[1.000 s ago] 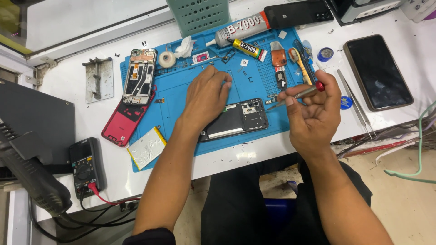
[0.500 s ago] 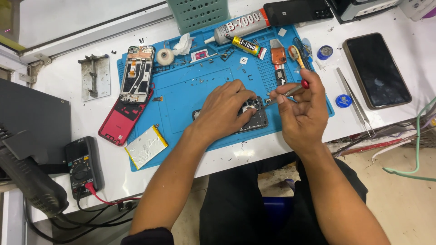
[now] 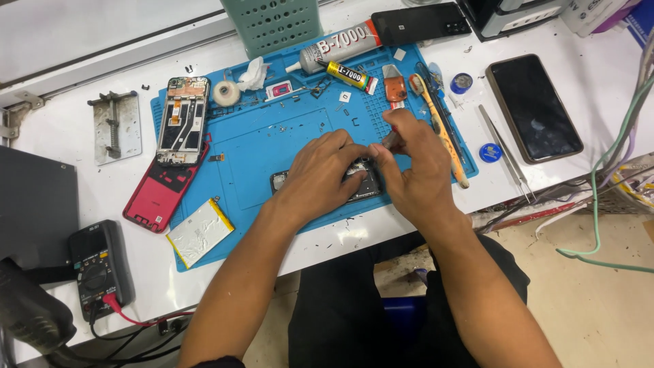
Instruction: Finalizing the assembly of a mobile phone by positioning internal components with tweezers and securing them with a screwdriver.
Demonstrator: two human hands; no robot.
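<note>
Left hand (image 3: 325,172) pressed flat on opened phone (image 3: 361,182) at front of blue mat (image 3: 272,136), fingers spread, gripping nothing. Right hand (image 3: 409,163) pinched shut around screwdriver (image 3: 391,140), tip down over phone's right end. Tweezers (image 3: 504,153) lying well apart, right.

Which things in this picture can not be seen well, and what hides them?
All in the head view:
- Open phone: mostly covered by the left hand and right hand.
- Tool in the right hand: only a short part shows; its tip is hidden by fingers.
- Green basket: top cut off by the upper edge.
- Screws on the blue mat: too small to tell apart.
- Black device: cut off at the lower left corner.
</note>
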